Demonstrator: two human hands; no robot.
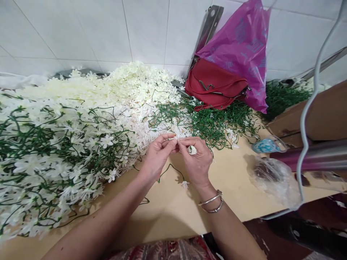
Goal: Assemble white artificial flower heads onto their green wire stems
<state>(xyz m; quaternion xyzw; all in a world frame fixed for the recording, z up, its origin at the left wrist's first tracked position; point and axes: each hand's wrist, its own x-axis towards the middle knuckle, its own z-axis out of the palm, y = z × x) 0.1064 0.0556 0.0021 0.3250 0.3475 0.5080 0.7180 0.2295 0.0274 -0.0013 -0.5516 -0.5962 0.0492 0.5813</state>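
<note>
My left hand [159, 153] and my right hand [198, 160] meet fingertip to fingertip above the table, each closed in a pinch. Between them is a small white artificial flower piece [176, 138], mostly hidden by the fingers. A white petal [192, 149] shows under my right fingers; whether it is held or lies on the table I cannot tell. Below the hands, a thin green stem [173, 166] bends down to a small white flower centre [184, 184]. Just beyond my fingertips spread loose white stamen pieces [141, 133].
At left lies a large heap of white flowers on green stems [62, 151], with cream petals [138, 81] piled behind. A tangle of green stems [208, 124] sits before a red bag [217, 85] and purple plastic bag [241, 47]. A clear plastic bag [273, 178] and grey cable [303, 133] are right.
</note>
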